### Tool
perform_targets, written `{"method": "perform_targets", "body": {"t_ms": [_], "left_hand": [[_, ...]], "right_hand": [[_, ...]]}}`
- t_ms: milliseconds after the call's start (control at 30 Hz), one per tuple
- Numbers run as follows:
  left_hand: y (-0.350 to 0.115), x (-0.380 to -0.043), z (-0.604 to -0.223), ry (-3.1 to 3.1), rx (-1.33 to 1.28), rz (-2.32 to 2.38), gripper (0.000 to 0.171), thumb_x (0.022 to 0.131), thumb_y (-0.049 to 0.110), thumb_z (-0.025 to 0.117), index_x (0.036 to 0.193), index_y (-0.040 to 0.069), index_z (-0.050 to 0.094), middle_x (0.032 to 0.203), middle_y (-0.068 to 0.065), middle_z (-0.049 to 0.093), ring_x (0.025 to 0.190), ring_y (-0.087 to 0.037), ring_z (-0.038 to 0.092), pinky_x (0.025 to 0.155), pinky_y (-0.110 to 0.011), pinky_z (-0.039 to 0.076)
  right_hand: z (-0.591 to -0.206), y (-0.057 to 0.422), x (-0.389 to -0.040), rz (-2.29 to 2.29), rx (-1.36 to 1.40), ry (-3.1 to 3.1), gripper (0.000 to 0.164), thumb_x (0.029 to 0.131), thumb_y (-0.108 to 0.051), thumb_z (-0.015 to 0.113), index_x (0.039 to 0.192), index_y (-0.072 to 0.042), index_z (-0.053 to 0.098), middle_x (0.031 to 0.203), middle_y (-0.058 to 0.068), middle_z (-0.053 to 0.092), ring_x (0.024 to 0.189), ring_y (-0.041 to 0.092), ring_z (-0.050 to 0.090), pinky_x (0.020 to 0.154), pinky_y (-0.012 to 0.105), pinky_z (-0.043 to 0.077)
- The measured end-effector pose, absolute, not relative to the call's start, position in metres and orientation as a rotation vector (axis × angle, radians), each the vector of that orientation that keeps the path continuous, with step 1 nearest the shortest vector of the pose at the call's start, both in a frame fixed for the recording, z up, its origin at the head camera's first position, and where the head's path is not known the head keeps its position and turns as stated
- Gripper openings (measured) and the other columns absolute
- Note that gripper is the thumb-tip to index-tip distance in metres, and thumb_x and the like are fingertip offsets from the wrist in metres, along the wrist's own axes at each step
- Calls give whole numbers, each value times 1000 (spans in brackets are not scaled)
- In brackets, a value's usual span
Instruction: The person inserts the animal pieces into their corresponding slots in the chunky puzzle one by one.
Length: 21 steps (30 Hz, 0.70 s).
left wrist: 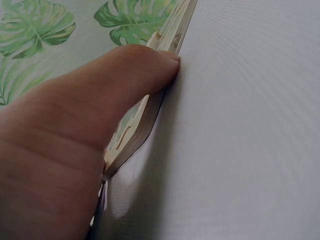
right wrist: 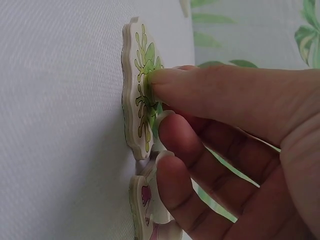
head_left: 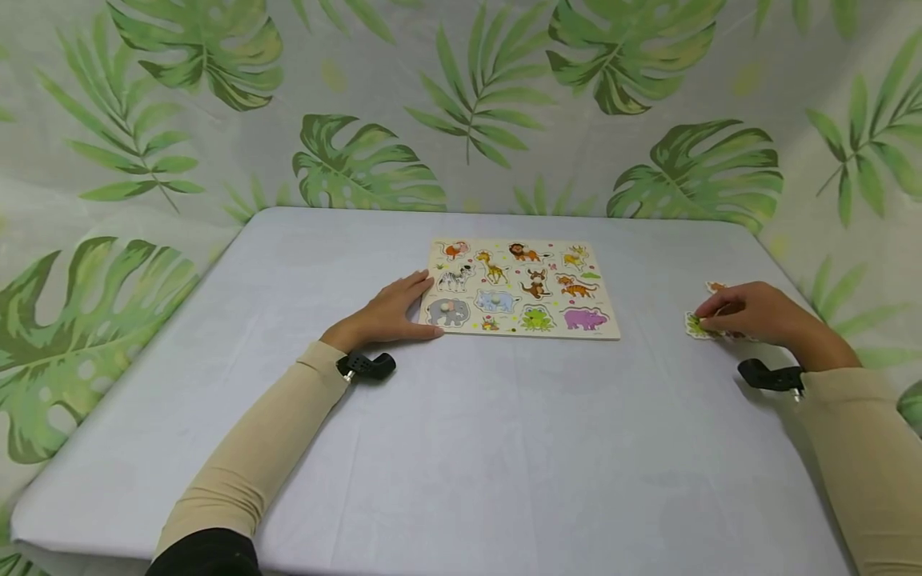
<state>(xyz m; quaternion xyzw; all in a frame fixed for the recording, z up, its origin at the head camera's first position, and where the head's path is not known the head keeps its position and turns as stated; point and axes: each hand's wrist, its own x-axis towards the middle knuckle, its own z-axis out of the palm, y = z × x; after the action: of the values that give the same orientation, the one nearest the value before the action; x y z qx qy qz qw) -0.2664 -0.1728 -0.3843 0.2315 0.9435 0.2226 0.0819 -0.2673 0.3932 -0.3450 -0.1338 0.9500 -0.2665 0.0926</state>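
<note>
Currently right hand [head_left: 763, 314] pinches frog puzzle piece [right wrist: 141, 92] at tabletop's [head_left: 540, 448] right side, just beside another puzzle piece [right wrist: 142, 212]; left hand [head_left: 389, 310], thumb spread wide, touches near-left corner of animal puzzle board [head_left: 515, 278], well apart from frog.

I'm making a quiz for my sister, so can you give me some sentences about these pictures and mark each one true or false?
1. The right hand pinches a green piece. True.
2. The green piece lies on the puzzle board. False: it is apart from the puzzle board, off to the right.
3. The left hand touches the puzzle board. True.
4. In the head view, the purple hippo is at the top left. False: the purple hippo is at the bottom right of the puzzle board.
</note>
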Motion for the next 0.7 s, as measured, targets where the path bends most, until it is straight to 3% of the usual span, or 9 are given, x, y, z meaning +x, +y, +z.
{"method": "perform_targets", "body": {"t_ms": [700], "left_hand": [[-172,-267,-384,2819,699,674,99,81,60,65,155,12,19,162,-4,9,147,-28,6,116,-51,12]], "right_hand": [[-347,391,-270,-711,-405,2891,29,86,-24,74,103,0,72,84,7,69,62,15,56,54,27,45]]}}
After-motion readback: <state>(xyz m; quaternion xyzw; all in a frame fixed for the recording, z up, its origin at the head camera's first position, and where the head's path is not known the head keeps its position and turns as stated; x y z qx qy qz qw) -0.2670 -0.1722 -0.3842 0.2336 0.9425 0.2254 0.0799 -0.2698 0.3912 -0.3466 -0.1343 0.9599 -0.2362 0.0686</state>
